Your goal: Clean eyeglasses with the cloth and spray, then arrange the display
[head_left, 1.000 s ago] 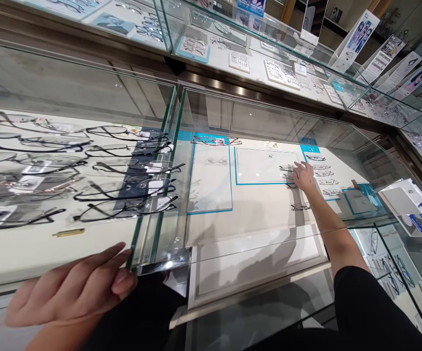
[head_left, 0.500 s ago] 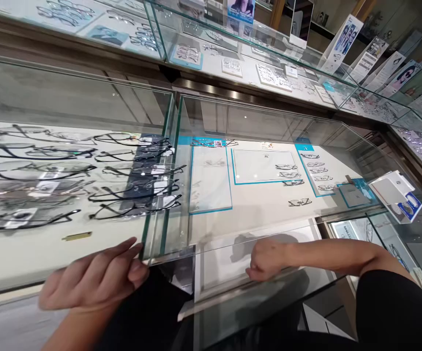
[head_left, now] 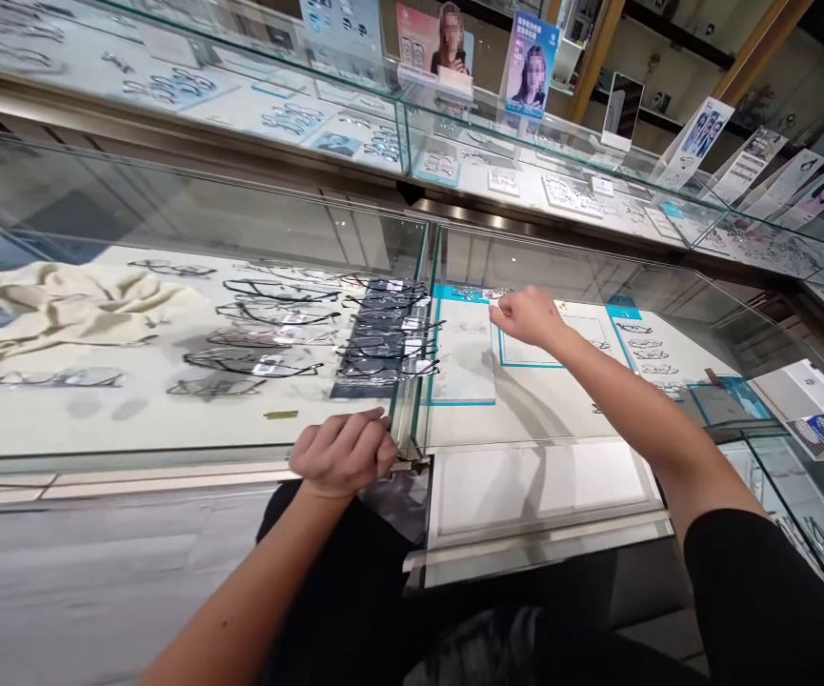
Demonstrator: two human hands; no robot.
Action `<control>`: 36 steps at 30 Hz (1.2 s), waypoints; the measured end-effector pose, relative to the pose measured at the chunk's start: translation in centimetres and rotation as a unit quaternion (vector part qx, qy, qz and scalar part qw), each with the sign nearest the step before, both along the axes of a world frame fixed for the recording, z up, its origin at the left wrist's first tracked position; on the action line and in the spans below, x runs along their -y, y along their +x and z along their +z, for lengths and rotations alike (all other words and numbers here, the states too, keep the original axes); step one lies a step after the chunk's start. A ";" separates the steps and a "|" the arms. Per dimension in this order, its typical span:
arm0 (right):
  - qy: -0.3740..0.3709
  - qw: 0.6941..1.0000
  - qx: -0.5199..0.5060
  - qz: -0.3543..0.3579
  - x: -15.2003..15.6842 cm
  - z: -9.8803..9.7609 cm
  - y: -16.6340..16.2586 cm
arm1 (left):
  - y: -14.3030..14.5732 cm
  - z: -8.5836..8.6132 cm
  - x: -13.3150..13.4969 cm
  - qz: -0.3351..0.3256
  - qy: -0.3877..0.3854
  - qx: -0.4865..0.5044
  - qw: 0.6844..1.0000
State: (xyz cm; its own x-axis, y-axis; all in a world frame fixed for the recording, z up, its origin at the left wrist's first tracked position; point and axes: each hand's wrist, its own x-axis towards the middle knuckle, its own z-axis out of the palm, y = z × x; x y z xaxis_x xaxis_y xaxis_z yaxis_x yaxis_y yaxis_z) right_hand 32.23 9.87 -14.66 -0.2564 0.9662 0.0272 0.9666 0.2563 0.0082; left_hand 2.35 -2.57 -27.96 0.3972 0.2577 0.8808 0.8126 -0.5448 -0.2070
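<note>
My left hand (head_left: 344, 453) is curled round the front corner edge of the left glass display case (head_left: 406, 433). My right hand (head_left: 526, 317) reaches deep into the right-hand case, fingers pinched at a pair of glasses (head_left: 479, 293) lying at the back on the blue-edged mat (head_left: 463, 354). Rows of dark-framed glasses (head_left: 383, 333) lie in the left case near the glass divider. More small glasses (head_left: 651, 348) lie at the right of the white display board.
A crumpled cream cloth (head_left: 75, 300) lies in the left case. A pulled-out white tray (head_left: 540, 495) sits under my right forearm. Behind stands a further glass counter (head_left: 526, 162) with glasses, cards and posters. A white box with a blue label (head_left: 812, 410) rests at the right.
My right hand drew back to the case's front edge, then reached in again to the back left by the blue mat. My left hand closed onto the case corner. The view shifted left.
</note>
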 end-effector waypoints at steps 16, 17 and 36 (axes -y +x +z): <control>-0.021 0.996 0.027 -0.086 -0.5 2.0 -1.5 | 1.7 -0.4 -1.1 0.003 -0.017 0.016 1.000; -0.025 0.997 0.012 -0.068 1.2 2.8 -1.0 | 1.7 -0.3 -1.1 0.002 -0.015 0.014 1.000; -0.274 0.949 0.142 -0.069 19.0 -8.1 6.9 | 0.6 -1.3 -1.5 0.006 -0.112 0.061 0.992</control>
State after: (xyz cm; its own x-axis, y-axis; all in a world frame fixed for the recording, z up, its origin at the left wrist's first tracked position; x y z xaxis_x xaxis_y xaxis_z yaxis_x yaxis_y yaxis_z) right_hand 39.12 -9.17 -22.81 -0.0483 0.8407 -0.5394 0.9699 0.1685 0.1757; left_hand 2.94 -1.10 -29.28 0.2869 0.4569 0.8420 0.8311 -0.5558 0.0184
